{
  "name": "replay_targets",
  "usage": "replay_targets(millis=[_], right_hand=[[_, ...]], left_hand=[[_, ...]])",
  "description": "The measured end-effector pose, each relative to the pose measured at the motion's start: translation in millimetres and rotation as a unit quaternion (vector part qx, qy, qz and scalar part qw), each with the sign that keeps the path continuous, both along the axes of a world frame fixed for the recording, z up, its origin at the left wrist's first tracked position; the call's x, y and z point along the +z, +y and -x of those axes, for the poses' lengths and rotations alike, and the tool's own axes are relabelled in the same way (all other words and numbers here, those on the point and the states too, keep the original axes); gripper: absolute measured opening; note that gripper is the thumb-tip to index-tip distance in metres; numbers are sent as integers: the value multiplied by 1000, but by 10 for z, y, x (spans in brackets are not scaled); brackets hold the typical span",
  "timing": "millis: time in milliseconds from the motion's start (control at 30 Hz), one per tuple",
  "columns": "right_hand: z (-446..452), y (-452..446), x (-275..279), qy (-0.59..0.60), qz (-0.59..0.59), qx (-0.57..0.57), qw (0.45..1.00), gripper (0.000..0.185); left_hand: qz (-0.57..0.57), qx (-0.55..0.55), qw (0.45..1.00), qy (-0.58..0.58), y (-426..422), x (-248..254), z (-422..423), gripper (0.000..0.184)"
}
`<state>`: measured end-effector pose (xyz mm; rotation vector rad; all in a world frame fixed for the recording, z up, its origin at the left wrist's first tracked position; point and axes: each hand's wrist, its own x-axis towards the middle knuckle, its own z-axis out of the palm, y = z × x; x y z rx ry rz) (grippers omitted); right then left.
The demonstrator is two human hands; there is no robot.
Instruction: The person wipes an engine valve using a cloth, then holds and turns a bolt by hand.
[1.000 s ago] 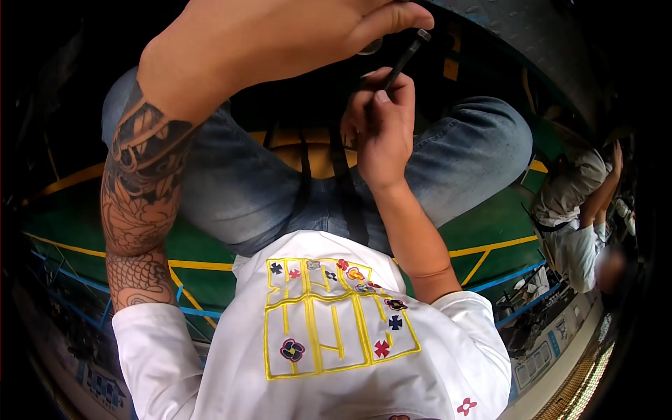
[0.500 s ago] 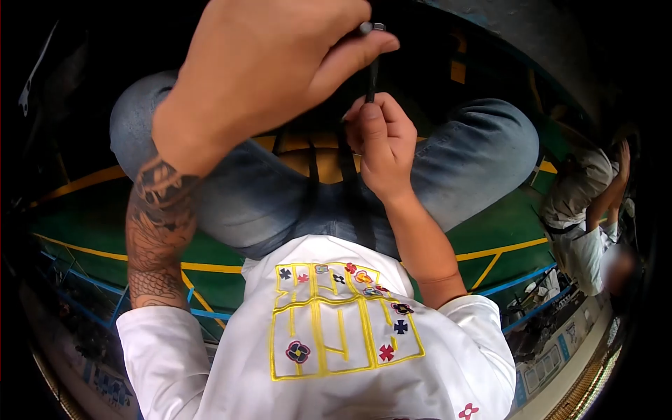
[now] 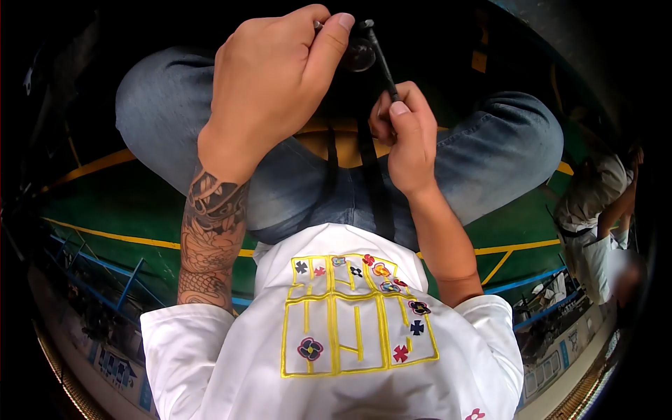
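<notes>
My left hand (image 3: 276, 84), at the end of the tattooed forearm, is closed with its thumb against the fingers. A small grey metal tip (image 3: 318, 26) shows at its fingertips; the rest of that piece is hidden. Lower and to the right, my right hand (image 3: 411, 136) is closed around the lower end of a thin dark metal rod (image 3: 381, 61). The rod slants up and left to a wider, bolt-like head, apart from my left hand. Behind it, between the hands, is a dark round part (image 3: 360, 56), hard to make out in the shadow.
My bent knees in jeans (image 3: 490, 147) spread to both sides over a green floor (image 3: 115, 199) with yellow lines. Another person (image 3: 595, 210) crouches at the right. Blue rails (image 3: 129, 283) and cluttered equipment stand behind me. The area ahead is very dark.
My left hand has drawn left and away from the rod's upper end, which it was at before. The rod now leans left, its head exposed. My right hand has shifted slightly right.
</notes>
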<state>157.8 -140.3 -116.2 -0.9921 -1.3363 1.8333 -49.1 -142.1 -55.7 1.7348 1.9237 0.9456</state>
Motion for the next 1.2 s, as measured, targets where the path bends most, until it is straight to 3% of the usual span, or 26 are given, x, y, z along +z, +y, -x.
replay_targets(millis=[133,233,467,700,733,767,933,1067,1167,1200], right_hand=[[31,-81,138,6,-88,-62,994,27],[-28,-96,3,-46,-77,0,996,31],[49,-101,-43,-54,21,-24,998,34],[10,-136,54,-3,-137,-71,988,30],[20,-129,-11,-62,-128,-44,989,29],[20,-142,-106,-68,35,-13,997,29],[9,-162,29,25,-101,-86,991,30],[32,-188,-146,-45,62,-23,997,30],[16,-174,41,32,-93,-80,992,31],[15,-203,-3,10,-48,-65,997,31]], left_hand=[[32,29,999,-17,46,143,-115,32],[9,17,1000,9,39,114,-114,31],[-10,-37,995,95,-53,-36,-93,28],[-24,-32,993,113,-66,-45,-127,27],[-36,-26,993,108,-74,-70,-120,27],[-48,-20,993,103,-74,-90,-113,27],[-45,-19,988,145,-58,-122,-80,32],[-59,-12,985,162,-68,-152,-105,32],[-49,-13,987,154,-70,-113,-106,32],[-46,-11,987,150,-85,-111,-101,32]])
